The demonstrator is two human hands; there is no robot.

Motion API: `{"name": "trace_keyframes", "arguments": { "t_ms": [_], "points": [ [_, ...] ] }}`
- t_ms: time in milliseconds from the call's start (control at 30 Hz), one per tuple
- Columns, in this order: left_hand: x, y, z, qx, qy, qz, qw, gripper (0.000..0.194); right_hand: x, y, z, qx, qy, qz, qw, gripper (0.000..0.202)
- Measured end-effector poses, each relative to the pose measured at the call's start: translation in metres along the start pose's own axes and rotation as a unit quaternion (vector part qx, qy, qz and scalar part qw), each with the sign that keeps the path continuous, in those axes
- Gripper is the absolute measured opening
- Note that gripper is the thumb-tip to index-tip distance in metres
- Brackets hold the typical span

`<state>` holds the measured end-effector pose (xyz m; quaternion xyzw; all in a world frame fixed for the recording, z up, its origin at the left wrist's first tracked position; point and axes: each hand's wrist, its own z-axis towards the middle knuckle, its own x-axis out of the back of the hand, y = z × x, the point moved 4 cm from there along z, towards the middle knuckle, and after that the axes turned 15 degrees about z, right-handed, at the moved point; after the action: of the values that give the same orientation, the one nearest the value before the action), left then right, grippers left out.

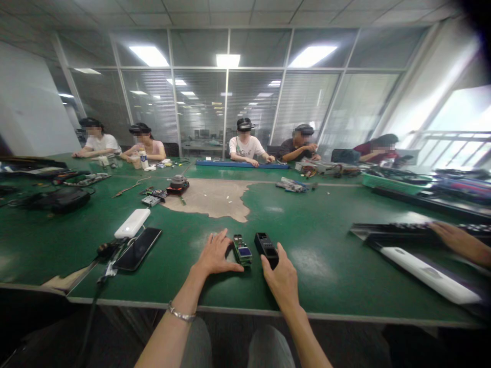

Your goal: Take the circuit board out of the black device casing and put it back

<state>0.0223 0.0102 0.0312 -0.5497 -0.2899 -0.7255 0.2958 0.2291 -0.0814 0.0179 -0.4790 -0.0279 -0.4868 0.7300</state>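
A small green circuit board (pixel 242 250) with a little screen lies on the green table in front of me. Beside it on the left is my left hand (pixel 216 254), fingers spread, the thumb reaching to the board's near end; I cannot tell whether it touches. Just right of the board sits a narrow black plastic housing (pixel 264 245) with openings in its top face. My right hand (pixel 283 273) has its near end between thumb and fingers. A gap of bare table separates board and housing.
To the left lie a black phone (pixel 138 249), a white power bank (pixel 132 223) and cables. At right, another person's hand (pixel 460 237) is over a long white-and-black device (pixel 429 273). Loose parts (pixel 177 185) lie farther back; several people sit across the table (pixel 314 230).
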Motion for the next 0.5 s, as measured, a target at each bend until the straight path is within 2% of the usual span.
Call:
{"name": "trace_keyframes", "arguments": {
  "t_ms": [167,367,500],
  "points": [
    [-0.0007,0.0003,0.0006,0.0,-0.001,0.003,1.0,0.094,-0.003,0.0005,-0.0032,0.03,-0.003,-0.024,0.999,0.068],
    [0.0007,0.0005,-0.0003,-0.002,0.001,0.006,1.0,0.096,-0.001,0.0004,-0.0035,0.028,0.01,-0.014,0.999,0.074],
    [0.0012,0.0006,-0.0008,-0.004,-0.001,0.004,1.0,0.095,-0.0009,-0.0007,-0.0033,0.031,0.004,-0.009,0.999,0.07]
  ]
}}
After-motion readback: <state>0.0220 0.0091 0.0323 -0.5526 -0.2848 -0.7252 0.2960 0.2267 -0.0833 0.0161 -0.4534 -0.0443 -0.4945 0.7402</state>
